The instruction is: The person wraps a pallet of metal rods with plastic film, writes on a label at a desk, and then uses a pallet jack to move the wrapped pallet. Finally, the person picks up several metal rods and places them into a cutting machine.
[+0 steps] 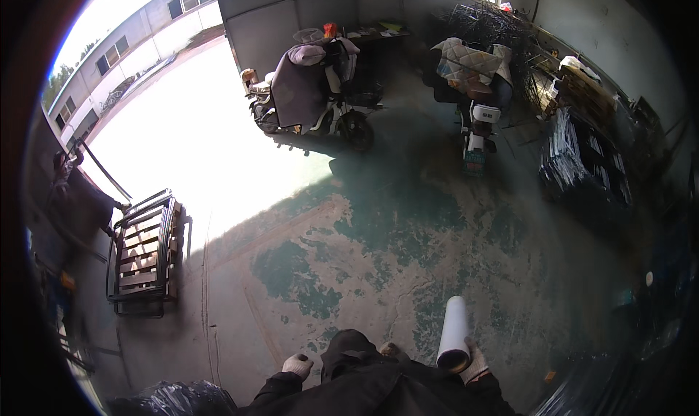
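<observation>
My right hand point(477, 362), in a pale knit glove, grips a long white roll point(453, 329) by its near end. A brown, hollow core shows at that end, and the far end points away from me over the floor. To the left, my left hand point(297, 365), also gloved, hangs beside my dark jacket with its fingers curled in. I see nothing in it. Between the hands are a dark clothed part of my body point(351, 349) and a small beige shape that I cannot make out.
Black metal frames on a wooden pallet point(142, 252) stand left. An electric scooter point(313, 96) and another scooter point(477, 110) are parked ahead. Film-wrapped black bundles point(582, 157) lie right; dark plastic wrapping point(178, 399) is near left. Worn green-grey floor point(349, 241) stretches toward a bright doorway.
</observation>
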The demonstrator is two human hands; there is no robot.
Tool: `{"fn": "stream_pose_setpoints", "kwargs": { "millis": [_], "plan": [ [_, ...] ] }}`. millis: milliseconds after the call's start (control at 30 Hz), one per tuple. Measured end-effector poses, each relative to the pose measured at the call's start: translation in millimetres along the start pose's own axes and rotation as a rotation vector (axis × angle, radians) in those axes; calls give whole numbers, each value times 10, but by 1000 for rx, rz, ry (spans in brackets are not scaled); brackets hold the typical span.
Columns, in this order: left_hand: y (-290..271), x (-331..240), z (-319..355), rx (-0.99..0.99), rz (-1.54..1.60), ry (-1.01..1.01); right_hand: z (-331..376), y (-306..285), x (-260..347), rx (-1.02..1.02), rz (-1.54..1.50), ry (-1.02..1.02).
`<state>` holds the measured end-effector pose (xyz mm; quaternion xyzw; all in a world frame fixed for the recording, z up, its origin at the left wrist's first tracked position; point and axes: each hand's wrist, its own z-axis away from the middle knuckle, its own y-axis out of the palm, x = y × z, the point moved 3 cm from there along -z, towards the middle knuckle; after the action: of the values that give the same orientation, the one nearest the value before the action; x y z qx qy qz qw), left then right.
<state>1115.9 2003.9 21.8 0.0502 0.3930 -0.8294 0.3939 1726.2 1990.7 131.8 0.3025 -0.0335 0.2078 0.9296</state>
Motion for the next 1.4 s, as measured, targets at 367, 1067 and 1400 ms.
{"fn": "stream_pose_setpoints", "kwargs": {
  "millis": [367, 1067, 1400],
  "plan": [
    [-1269, -2687, -3500, 203, -121, -100, -2294, 2981, 1849, 15, 407, -179],
    [-3077, -9483, -7551, -38, 561, 113, -6740, 8473, 6298, -291, 318, 205],
    [-4083, -12510, -10085, -233, 737, 195, -9122, 11269, 8238, -193, 306, 190]
  ]
}}
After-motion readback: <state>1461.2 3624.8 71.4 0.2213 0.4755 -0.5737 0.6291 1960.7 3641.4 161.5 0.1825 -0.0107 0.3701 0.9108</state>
